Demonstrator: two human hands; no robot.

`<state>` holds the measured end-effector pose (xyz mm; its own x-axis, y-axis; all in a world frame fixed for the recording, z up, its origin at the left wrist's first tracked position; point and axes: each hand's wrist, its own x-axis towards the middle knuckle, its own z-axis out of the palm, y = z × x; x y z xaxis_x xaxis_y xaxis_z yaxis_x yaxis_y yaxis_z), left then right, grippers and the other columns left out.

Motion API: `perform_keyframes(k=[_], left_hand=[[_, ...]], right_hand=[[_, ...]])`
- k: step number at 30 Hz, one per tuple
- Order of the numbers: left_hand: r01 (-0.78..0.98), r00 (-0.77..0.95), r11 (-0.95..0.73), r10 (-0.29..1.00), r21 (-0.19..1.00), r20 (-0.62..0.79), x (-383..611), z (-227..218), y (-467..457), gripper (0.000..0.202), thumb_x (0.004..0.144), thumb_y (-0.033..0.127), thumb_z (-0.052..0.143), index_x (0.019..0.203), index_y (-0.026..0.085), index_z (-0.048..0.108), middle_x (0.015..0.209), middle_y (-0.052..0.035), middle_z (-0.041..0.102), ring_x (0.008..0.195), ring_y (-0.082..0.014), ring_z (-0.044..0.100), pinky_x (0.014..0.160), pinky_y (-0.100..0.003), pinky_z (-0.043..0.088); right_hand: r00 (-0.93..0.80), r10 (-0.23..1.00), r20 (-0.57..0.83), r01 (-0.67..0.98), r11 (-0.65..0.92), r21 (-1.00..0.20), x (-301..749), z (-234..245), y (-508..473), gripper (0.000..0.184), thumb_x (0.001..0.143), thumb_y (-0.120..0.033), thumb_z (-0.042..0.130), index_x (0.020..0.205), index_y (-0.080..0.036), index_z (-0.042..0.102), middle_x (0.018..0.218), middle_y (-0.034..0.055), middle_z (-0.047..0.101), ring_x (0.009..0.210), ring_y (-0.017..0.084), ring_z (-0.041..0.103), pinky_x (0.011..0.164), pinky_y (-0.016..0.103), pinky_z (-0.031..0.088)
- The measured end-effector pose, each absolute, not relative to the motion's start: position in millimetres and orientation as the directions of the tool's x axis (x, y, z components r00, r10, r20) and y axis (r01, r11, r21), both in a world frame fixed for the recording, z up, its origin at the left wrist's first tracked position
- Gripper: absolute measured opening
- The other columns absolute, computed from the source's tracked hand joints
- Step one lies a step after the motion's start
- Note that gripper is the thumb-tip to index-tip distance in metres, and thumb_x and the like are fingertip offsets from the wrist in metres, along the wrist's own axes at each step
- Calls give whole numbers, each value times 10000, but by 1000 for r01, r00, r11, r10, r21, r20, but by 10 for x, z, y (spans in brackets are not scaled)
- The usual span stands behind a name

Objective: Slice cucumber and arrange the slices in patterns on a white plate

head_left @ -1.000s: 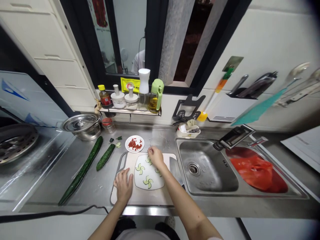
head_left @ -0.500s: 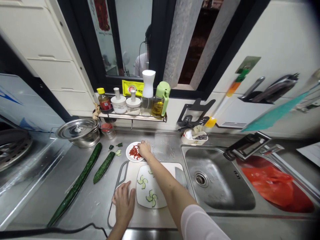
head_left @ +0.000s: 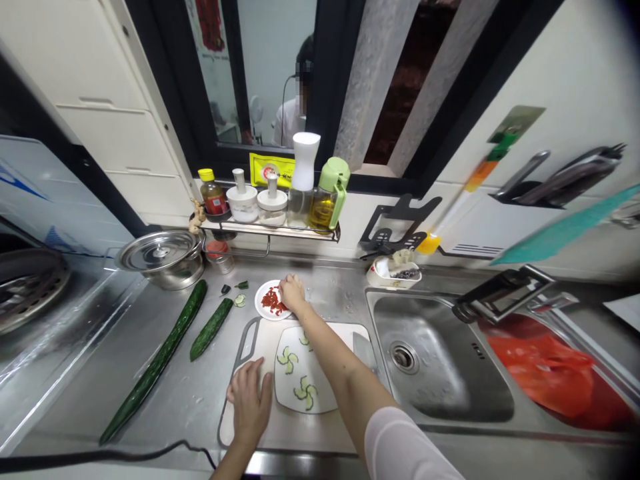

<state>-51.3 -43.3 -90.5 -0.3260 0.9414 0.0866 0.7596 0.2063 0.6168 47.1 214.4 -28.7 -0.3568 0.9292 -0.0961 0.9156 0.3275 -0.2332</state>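
My right hand (head_left: 292,292) reaches over the right side of a small white dish (head_left: 259,311) of small red pieces (head_left: 271,301). Its fingers are bent together at the pieces, and whatever the tips pinch is hidden. My left hand (head_left: 250,397) rests on the left part of the cutting board (head_left: 280,437), fingers apart and holding nothing. On the board lies a white plate (head_left: 289,393) with thin cucumber slices (head_left: 305,393) fanned into pinwheels. My right forearm partly covers the plate and one pinwheel.
Left of the board lie a long cucumber (head_left: 155,363), a cut cucumber (head_left: 211,331) and small cucumber ends. A lidded steel pot (head_left: 175,273) stands behind them. A sink (head_left: 450,393) is on the right. Above hangs a rack (head_left: 260,230) with bottles and jars.
The view has shifted slightly. My right hand stays at the dish of red pieces, and my left hand remains on the board.
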Motion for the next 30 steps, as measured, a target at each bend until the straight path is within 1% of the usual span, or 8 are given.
perform_keyframes(k=[5,10,12,14,16,20,23,30], left_hand=[[740,-344,212,935,638,88,-517,-873,-447,426,921,459,359,1243,260,555,1229,-117,547,1204,-303,437,1025,-555,254],[692,-402,238,911,682,90,-518,-781,-458,406,923,443,376,1231,251,558,1220,-112,539,1190,-293,445,1015,-539,257],[678,-414,244,906,693,85,-484,-683,-407,377,921,435,392,1195,257,581,1210,-102,545,1173,-289,458,1007,-539,253],[673,-406,246,911,697,70,-421,-557,-302,331,923,415,397,1102,260,629,1190,-92,560,1152,-282,476,999,-529,255],[665,-375,235,926,709,44,-338,-425,-159,301,914,410,427,1015,256,665,1153,-82,582,1106,-271,504,973,-499,289],[624,-275,192,961,757,-17,-170,-225,107,268,913,368,442,926,253,684,1060,-51,629,1015,-231,550,917,-429,351],[626,-229,191,972,756,-56,-79,-161,197,194,879,345,513,878,256,686,1016,-31,646,986,-226,560,898,-417,364],[627,-152,162,985,762,-84,8,-173,266,180,869,315,525,851,242,688,1030,-35,647,993,-216,555,883,-388,381]], right_hand=[[-332,943,-26,889,304,-342,639,-191,1848,205,929,-252,448,964,-200,643,1090,73,533,1018,203,384,834,292,312],[-338,941,1,843,303,-444,865,-92,1297,185,938,-265,453,937,-214,631,1078,49,536,1004,193,396,839,276,327],[-342,940,15,825,307,-475,951,-72,1061,170,931,-256,470,927,-212,634,1041,51,544,1008,198,404,840,277,336],[-365,930,53,797,341,-498,1028,-69,851,157,923,-245,483,916,-208,635,1025,56,545,1007,201,414,849,283,344],[-383,918,101,777,380,-502,1093,-76,682,142,916,-227,489,908,-206,630,1010,57,544,993,200,423,845,289,352],[-399,893,207,753,448,-483,1198,-80,483,106,899,-193,510,900,-199,616,985,60,542,950,205,428,825,314,365],[-380,887,263,751,462,-471,1276,-62,427,100,896,-175,508,890,-195,606,971,63,544,943,211,429,809,323,372],[-387,879,277,764,474,-437,1465,-28,430,100,908,-196,502,911,-198,602,983,70,548,963,218,435,817,329,376]])
